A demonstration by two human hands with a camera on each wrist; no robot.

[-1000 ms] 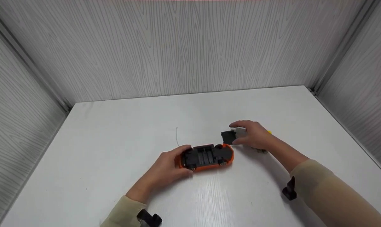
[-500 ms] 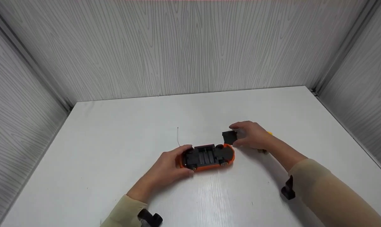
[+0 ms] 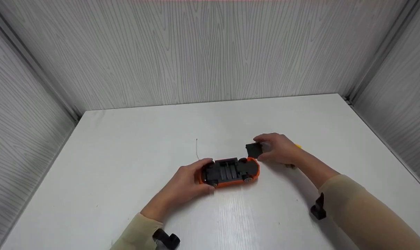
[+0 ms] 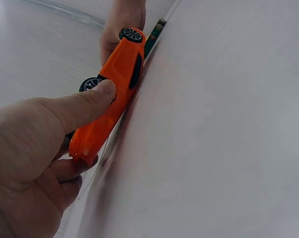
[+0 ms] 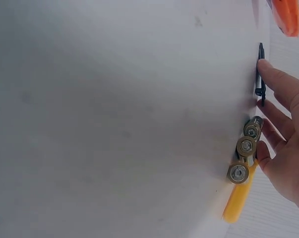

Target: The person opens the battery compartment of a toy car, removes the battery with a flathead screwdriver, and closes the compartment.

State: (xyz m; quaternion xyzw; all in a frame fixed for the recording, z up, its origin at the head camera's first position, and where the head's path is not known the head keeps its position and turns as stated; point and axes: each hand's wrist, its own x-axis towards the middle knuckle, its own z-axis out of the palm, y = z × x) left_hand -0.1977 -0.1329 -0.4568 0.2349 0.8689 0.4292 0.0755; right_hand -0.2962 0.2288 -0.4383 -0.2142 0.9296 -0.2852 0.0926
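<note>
An orange toy car (image 3: 230, 172) lies upside down, its black underside and open, ribbed battery bay facing up. My left hand (image 3: 187, 180) grips its left end, thumb on the near side, as the left wrist view also shows. A thin wire antenna (image 3: 197, 149) sticks out behind it. Just beyond the car's right end, my right hand (image 3: 279, 149) holds a flat black cover (image 3: 254, 150) by its edges between thumb and fingers. Several batteries (image 5: 246, 147) lie under and beside the right hand's other fingers, beside a yellow handle (image 5: 236, 203).
Everything lies on a white tabletop (image 3: 137, 146). A grey wood-grain panel (image 3: 210, 52) stands along its back edge, with side panels at left and right. Black wrist mounts (image 3: 319, 207) sit on both sleeves.
</note>
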